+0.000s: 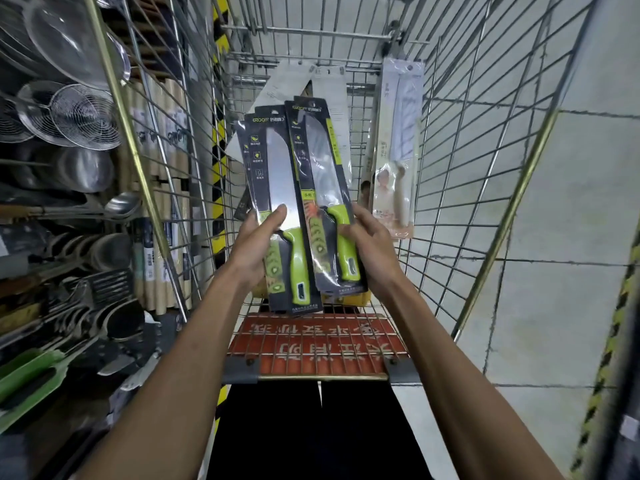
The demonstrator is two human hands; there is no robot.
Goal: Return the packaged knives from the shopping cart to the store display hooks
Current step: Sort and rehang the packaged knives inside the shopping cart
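While held, knives (pixel 277 174) between cart walls (pixel 467 168).

Wire strainers (pixel 81 114), ladle (pixel 123 202) L; green tray (pixel 27 379) btm-L; tiled floor (pixel 571 271) R.

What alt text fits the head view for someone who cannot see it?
The left hand grips one green-handled knife package, the right hand a second package, both upright over the shopping cart. A pale packaged knife stands by its right wall; strainers hang at left.
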